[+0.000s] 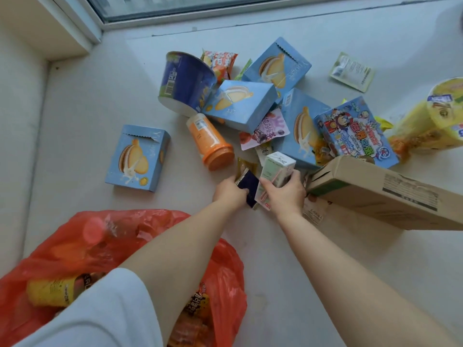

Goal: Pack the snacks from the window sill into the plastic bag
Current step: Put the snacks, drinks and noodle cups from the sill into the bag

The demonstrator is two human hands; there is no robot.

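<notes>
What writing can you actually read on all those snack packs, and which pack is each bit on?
"RU": yellow packet inside the red plastic bag; the rest is hidden.
Large Chinese characters: cartoon box and purple sachet, too blurred to quote.
Pale script: blue biscuit boxes, unreadable.
Barcodes and small print: blue cup, orange bottle, cardboard box, too small.

Bare sill (82,101) lying open left of the snack heap (263,108). Lone blue box (137,159) sitting apart there. Cardboard box (375,191) crowding the right side; red bag (155,229) blocking the near-left edge; orange bottle (210,141) jutting forward.
</notes>
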